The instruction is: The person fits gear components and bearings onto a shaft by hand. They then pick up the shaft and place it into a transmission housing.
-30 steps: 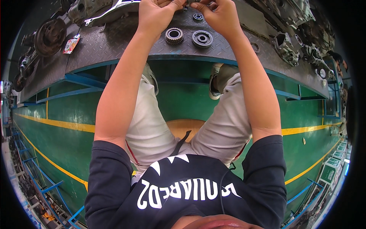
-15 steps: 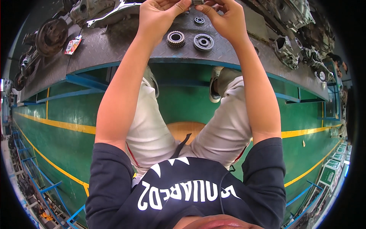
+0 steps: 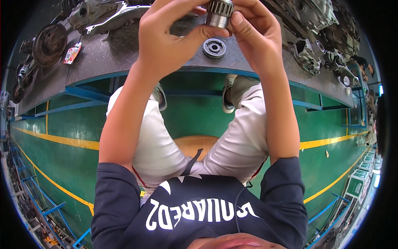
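Up at the top edge, a short steel pinion gear [image 3: 219, 13] is held upright between my two hands. Its upper part has straight teeth and its lower part is a smooth, shiny band. My left hand [image 3: 166, 39] grips it from the left, thumb against the lower band. On the opposite side my right hand [image 3: 258, 37] pinches it with thumb and fingers. Some fingertips are cut off by the picture's edge. On the bench just below the gear lies a round metal disc [image 3: 214, 48] with a hole in its centre.
The dark metal workbench [image 3: 103, 52] has a blue frame. At left are a rusty drum [image 3: 49, 45], a red-and-white packet [image 3: 72, 53] and a silver gasket [image 3: 118, 15]. Metal housings [image 3: 307, 54] stand at right. A wooden stool [image 3: 195, 143] shows between my legs.
Both hands have come closer to me, bringing the pinion gear further into view. My left hand now covers the spot where a toothed ring lay; the small bearing is also hidden.
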`<state>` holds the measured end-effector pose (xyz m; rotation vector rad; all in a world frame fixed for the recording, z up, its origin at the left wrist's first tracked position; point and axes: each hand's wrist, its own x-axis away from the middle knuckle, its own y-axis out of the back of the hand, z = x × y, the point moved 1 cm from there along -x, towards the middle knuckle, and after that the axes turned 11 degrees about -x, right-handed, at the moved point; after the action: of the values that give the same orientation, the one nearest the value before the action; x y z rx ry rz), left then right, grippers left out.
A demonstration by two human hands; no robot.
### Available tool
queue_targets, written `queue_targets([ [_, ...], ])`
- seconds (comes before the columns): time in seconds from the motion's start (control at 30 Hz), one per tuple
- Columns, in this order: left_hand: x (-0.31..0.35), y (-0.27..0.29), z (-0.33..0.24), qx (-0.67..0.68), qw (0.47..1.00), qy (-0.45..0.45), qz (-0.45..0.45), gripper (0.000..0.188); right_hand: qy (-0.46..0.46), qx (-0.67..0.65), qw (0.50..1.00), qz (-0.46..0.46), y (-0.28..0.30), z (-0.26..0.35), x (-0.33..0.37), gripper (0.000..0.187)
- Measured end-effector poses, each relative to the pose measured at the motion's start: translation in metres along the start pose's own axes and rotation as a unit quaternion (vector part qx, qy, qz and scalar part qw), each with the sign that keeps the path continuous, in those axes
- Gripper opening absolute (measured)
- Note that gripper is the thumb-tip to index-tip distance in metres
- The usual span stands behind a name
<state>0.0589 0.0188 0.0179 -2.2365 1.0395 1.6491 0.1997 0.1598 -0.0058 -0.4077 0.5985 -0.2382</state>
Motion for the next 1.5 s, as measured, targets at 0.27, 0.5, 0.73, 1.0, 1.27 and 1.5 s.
queue_targets([
  [0.27, 0.010, 0.006, -0.002, -0.132, 0.988, -0.074, -0.039, 0.058, 0.266, 0.267, 0.926, 0.037, -0.023, 0.004, 0.014, 0.052],
  [0.5, 0.039, 0.001, -0.004, 0.143, 0.985, 0.073, -0.054, 0.072, 0.417, 0.410, 0.807, 0.082, -0.035, 0.007, 0.010, 0.050],
  [0.73, 0.033, 0.001, -0.022, 0.288, 0.953, 0.090, -0.018, 0.077, 0.421, 0.473, 0.774, -0.005, -0.033, -0.002, 0.022, 0.043],
  [1.0, 0.043, 0.000, -0.015, 0.108, 0.988, 0.055, -0.090, 0.052, 0.421, 0.464, 0.779, -0.019, -0.041, -0.002, 0.023, 0.036],
  [1.27, 0.043, 0.001, -0.010, 0.037, 0.989, 0.057, -0.130, 0.043, 0.414, 0.403, 0.816, -0.019, -0.046, -0.016, 0.024, 0.040],
  [1.5, 0.043, -0.003, -0.009, 0.027, 0.987, 0.051, -0.147, 0.042, 0.432, 0.404, 0.805, -0.036, -0.046, -0.018, 0.021, 0.038],
])
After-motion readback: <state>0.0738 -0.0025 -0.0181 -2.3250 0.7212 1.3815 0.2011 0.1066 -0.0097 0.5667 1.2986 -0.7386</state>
